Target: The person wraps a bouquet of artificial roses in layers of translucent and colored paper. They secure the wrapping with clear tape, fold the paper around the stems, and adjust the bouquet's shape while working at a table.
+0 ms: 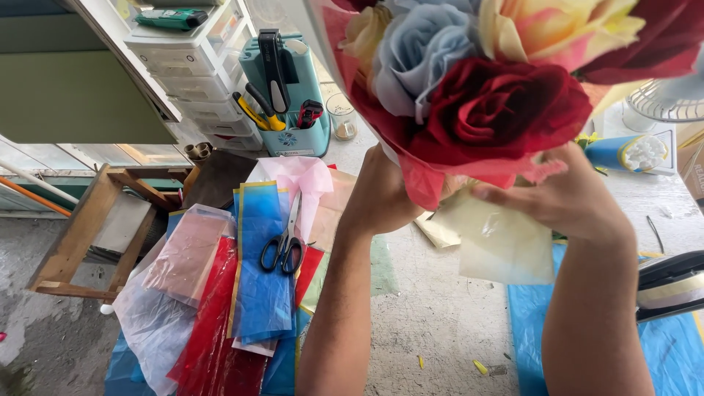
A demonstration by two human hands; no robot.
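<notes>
I hold a bouquet of paper roses [484, 81] up close to the camera: dark red, pale blue and yellow-pink blooms wrapped in red tissue. My left hand [381, 194] grips the bouquet from below at its stem end. My right hand [568, 194] rests against the wrap on the right side, fingers spread over the red tissue edge. A pale yellow sheet [499, 242] hangs down from under the bouquet between my forearms.
Black-handled scissors [284, 246] lie on a pile of blue, red, pink and clear sheets [220, 293] at the left. A teal tool caddy [290, 95] and white drawers [194, 66] stand behind. A tape dispenser [671, 286] sits at right, near a blue tube [623, 152].
</notes>
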